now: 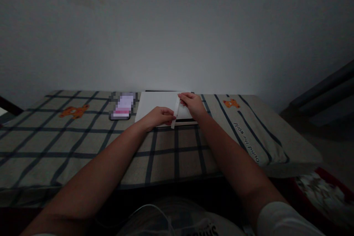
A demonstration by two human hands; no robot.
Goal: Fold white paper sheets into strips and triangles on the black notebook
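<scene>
Peeling white strip (175,113) off white sheet (159,105), barely begun.
Left hand (159,117) and right hand (193,104) pinching strip, seemingly; phone (123,106) at nine o'clock.

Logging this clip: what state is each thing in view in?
White rectangular sheet: flat on the checked cloth.
Narrow white strip: lifted, tilted, pinched at both ends.
Left hand: grip shut on the strip's lower end.
Right hand: grip shut on its upper end.
Phone: lying flat, screen lit.
</scene>
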